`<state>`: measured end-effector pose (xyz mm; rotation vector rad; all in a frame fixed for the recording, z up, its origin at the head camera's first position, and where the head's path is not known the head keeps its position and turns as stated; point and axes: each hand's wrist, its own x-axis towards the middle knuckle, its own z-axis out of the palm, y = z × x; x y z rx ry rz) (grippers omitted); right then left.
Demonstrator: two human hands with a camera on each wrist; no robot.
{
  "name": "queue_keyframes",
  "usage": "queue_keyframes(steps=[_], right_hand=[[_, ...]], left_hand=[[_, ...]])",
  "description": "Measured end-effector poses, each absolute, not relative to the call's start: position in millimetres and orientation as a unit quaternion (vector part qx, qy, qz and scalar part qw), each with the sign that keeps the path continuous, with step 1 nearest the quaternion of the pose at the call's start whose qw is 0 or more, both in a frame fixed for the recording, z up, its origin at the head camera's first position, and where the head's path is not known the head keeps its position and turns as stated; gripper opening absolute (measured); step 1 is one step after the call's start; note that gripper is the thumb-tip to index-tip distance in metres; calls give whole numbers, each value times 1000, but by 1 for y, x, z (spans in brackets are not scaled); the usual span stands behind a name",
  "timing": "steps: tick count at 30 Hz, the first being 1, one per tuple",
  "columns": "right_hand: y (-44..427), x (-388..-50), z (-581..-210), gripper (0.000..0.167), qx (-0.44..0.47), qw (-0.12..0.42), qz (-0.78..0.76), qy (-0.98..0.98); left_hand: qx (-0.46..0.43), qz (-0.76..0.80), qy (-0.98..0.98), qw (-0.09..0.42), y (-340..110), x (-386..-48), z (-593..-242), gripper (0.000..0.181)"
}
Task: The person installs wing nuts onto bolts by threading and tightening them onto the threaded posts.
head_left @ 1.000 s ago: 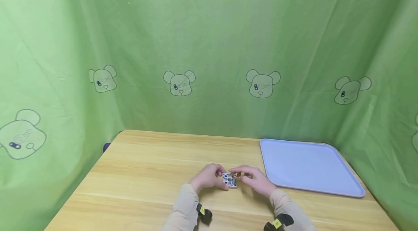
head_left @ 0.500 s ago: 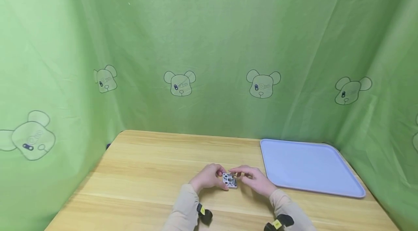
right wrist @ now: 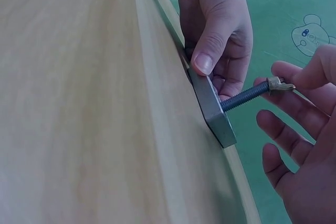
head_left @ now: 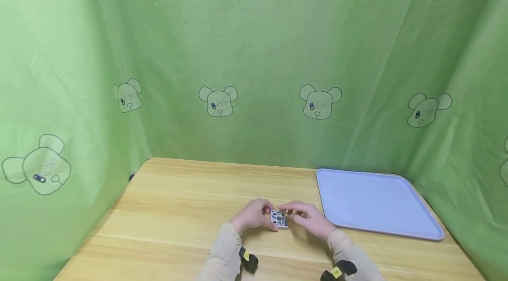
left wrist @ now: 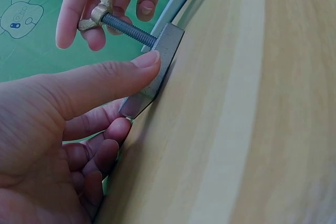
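On the tabletop, a small square metal plate (head_left: 279, 219) with round holes and slots in its upper face lies between the two hands. My left hand (head_left: 254, 215) grips its edge, thumb on the near side and fingers on the far side. From the plate rises a threaded bolt (left wrist: 128, 29), with a brass-coloured wing nut (left wrist: 100, 13) at its upper end. My right hand (head_left: 311, 219) has thumb and index finger at the wings of this wing nut (right wrist: 275, 84), pinching it, while the other fingers are spread loosely.
A light blue tray (head_left: 397, 233) lies at the right of the wooden table (head_left: 178, 210). Green curtains (head_left: 270, 51) with bear-head prints enclose the back and sides. Black wrist cameras (head_left: 250, 263) are strapped over both sleeves.
The right index finger and the wing nut have shifted very slightly. Both hands and the plate otherwise stay in place; the left part of the curtain has moved a little.
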<state>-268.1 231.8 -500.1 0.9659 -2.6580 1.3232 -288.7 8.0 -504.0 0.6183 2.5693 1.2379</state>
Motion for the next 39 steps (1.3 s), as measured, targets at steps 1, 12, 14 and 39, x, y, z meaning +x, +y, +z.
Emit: queue_keyframes(steps=[1,12,14,39], right_hand=[[232,-268,-500,35,311,9,424,-850],[230,-268,-495,39,347,13,442,-827],[230,-267,-495,39,344,13,439,-830],[229,-265,-497,34,317,16,420,-850]], left_hand=[[210,422,875,111,8,-289,-504,45],[212,425,873,110,8,-288,-502,44],[211,426,873,110,8,-288,-502,44],[203,431,872,112,9,-287,-504,44]])
